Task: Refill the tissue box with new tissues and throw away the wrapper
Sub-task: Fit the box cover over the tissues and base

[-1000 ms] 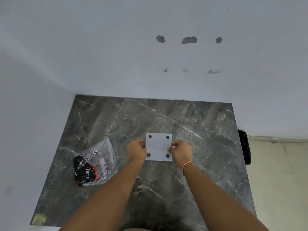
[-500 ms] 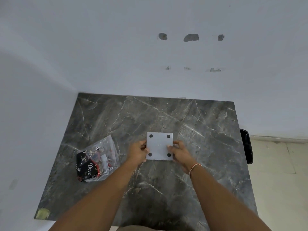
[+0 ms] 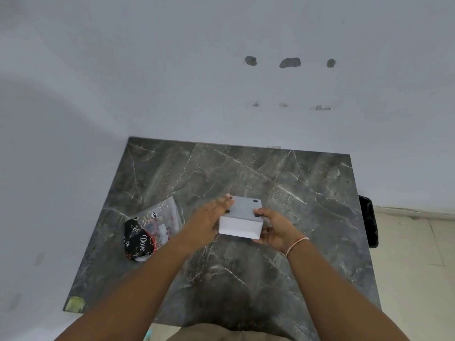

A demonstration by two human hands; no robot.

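Note:
A white square tissue box (image 3: 242, 217) is held above the dark marble table (image 3: 283, 183), upside down and tilted, its grey base with black rubber feet facing up and away. My left hand (image 3: 211, 217) presses flat against its left side. My right hand (image 3: 273, 230) grips its right side, thumb on the base near a foot. A crumpled clear and black plastic wrapper (image 3: 150, 232) printed "Dove" lies on the table to the left of my left forearm. The box's opening is hidden.
The table stands in a corner between white walls. A black bin (image 3: 368, 221) with a liner stands on the tiled floor past the table's right edge. A yellowish scrap (image 3: 76, 303) lies at the table's near left corner.
The box was flat on the table, base up, with both hands at its sides. Now it is lifted and tilted, showing its white side wall toward me.

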